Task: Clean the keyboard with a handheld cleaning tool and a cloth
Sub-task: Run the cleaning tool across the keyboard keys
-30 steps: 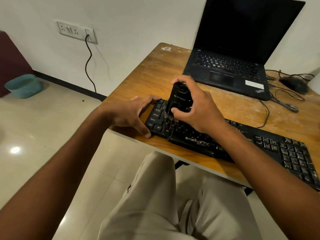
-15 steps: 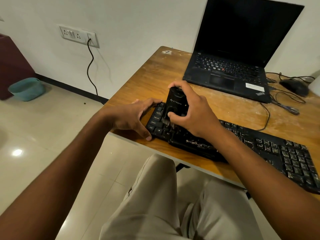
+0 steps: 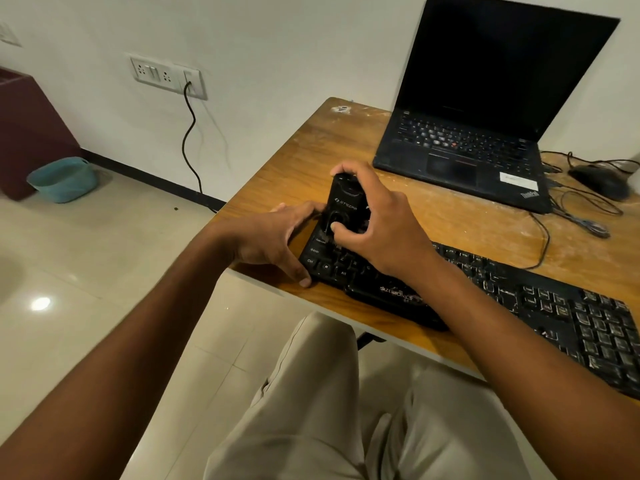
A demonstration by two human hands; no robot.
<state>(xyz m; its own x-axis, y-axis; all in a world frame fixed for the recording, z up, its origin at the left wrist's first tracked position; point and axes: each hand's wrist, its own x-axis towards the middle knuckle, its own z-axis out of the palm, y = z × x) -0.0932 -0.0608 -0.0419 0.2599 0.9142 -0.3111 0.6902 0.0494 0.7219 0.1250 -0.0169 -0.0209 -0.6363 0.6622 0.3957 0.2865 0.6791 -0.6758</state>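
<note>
Right hand [image 3: 382, 230] grips boxy black cleaner [image 3: 344, 206].

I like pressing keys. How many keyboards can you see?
2. The black desktop keyboard lies along the table's near edge, under the hands; the laptop's built-in keyboard sits at the back, below its dark screen.

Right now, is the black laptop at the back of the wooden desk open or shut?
Open: the black laptop's lid stands upright, its keys and trackpad exposed; the screen is dark.

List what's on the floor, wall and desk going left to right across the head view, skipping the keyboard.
teal bin → wall socket → left hand → cleaning tool → right hand → laptop → mouse
</note>
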